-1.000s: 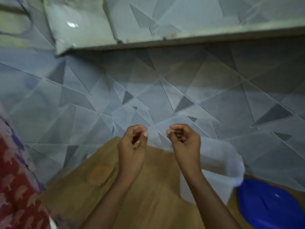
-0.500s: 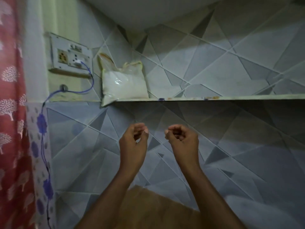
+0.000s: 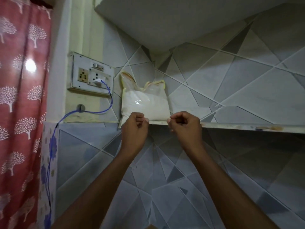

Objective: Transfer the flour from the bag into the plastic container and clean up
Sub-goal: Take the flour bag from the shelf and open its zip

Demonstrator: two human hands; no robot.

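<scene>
A clear plastic bag of white flour point(image 3: 145, 103) with a yellowish top edge stands upright at the left end of a wall shelf point(image 3: 231, 126), leaning into the tiled corner. Both my hands are raised in front of the shelf edge, just below the bag. My left hand point(image 3: 135, 128) has its fingers curled and holds nothing. My right hand point(image 3: 184, 125) is curled the same way, also holding nothing. Neither hand touches the bag. The plastic container is out of view.
A switch and socket board point(image 3: 91, 75) with a white plug and a blue cable point(image 3: 51, 149) hangs left of the bag. A red curtain point(image 3: 21, 96) with white trees covers the left side. Grey tiled wall runs behind and below the shelf.
The view has tilted up from the wooden table to the shelf. Both hands have risen toward the shelf edge and the flour bag, fingers still curled.
</scene>
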